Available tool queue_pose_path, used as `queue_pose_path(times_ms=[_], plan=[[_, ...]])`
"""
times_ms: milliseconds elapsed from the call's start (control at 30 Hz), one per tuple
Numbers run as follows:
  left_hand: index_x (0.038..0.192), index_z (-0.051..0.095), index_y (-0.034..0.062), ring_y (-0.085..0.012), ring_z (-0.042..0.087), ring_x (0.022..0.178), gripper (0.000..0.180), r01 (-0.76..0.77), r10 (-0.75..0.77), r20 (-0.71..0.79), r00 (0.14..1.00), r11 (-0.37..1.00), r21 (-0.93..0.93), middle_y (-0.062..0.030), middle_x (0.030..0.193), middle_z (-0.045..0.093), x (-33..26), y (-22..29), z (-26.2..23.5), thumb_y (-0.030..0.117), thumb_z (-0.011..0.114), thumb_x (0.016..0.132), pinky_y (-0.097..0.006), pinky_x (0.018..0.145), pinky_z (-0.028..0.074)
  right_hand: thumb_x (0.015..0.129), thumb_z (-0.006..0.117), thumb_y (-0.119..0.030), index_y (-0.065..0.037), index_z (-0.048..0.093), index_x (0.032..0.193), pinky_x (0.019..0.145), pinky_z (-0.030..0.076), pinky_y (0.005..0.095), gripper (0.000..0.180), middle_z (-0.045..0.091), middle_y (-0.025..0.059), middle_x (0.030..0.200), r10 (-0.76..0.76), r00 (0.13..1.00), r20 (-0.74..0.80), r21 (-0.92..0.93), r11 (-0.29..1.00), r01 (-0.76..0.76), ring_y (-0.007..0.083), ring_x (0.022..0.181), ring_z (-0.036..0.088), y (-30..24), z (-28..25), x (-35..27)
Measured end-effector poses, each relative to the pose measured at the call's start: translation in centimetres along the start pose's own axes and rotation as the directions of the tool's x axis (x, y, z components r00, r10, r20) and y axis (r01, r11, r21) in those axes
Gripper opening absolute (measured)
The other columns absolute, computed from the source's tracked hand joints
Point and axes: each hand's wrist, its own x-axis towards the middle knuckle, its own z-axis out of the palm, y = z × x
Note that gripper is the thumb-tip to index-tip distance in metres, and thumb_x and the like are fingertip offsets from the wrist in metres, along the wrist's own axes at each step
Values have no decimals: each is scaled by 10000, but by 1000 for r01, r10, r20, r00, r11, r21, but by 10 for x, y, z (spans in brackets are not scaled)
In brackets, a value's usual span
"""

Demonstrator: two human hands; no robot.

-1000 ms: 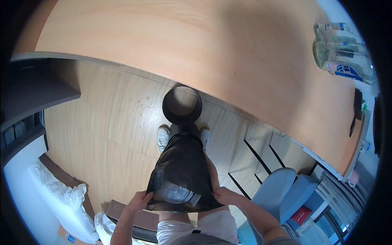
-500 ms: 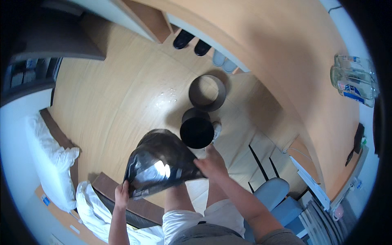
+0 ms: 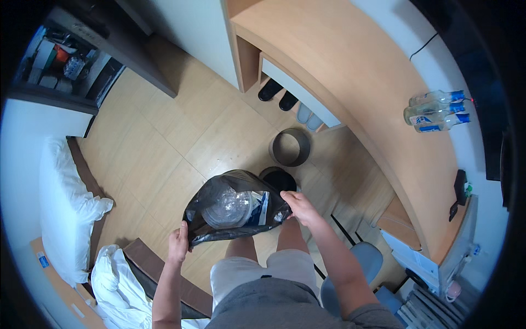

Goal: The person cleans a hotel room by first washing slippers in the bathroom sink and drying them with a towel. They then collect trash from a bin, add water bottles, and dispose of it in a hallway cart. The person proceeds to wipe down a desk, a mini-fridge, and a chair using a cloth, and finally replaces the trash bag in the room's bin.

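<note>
A black plastic garbage bag (image 3: pixel 233 179) is stretched between my two hands, its mouth spread and facing up at me. My left hand (image 3: pixel 178 242) is closed on the left end of its edge. The right end is pinched in my right hand (image 3: pixel 297 206). Inside the bag lie a clear round plastic container (image 3: pixel 223 209) and a blue-and-white packet (image 3: pixel 258 213). Just beyond the bag a dark round trash bin (image 3: pixel 280 178) stands on the floor, partly hidden by the bag. A grey-brown open ring (image 3: pixel 304 145), maybe the bin's outer rim, sits right behind it.
A long curved wooden desk (image 3: pixel 350 104) bounds the right side, with glass bottles (image 3: pixel 435 115) on it. Slippers (image 3: pixel 270 90) stand beneath. A grey chair (image 3: pixel 366 262) is near my right leg, and a bed with white bedding (image 3: pixel 118 288) lies to the left.
The bag's mouth has opened towards me, showing the container and packet inside. The bag has shifted right and now covers part of the bin. My view has also shifted.
</note>
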Motion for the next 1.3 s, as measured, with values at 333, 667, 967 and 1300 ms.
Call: queue_pose_path(times_ms=[333,667,967,1300], plan=[[617,570,-33,-142,540,495,609,-237,243,119,963,969,-65,-79,540,558,-35,40,-18,529,531,848,-292,484,449,920,482,-233,-52,527,700,523,329,233,288,445,-49,615,-365,931,6,-256,900,354,44,566,386,-84,48,-121],[705,631,-7,-208,555,817,162,-536,533,60,844,844,27,-101,882,607,-61,50,-42,123,642,801,-354,764,434,920,487,-253,-26,619,828,577,393,213,277,559,-39,707,-349,934,-77,-174,927,332,40,632,487,-83,7,-111],[899,614,-29,-296,523,1077,439,-487,602,-207,772,349,-801,-168,968,621,-46,100,-21,377,450,924,-423,1006,317,901,510,-276,-21,628,870,520,434,225,283,596,6,737,-212,970,-115,-16,977,212,79,605,546,-49,-15,-57],[754,462,103,-55,364,478,307,-51,383,-104,918,-146,-988,31,640,449,-10,165,-63,360,506,915,-210,432,337,886,554,-306,-69,573,991,660,506,259,260,595,23,920,-290,957,-6,5,957,290,116,786,585,-85,4,-73]])
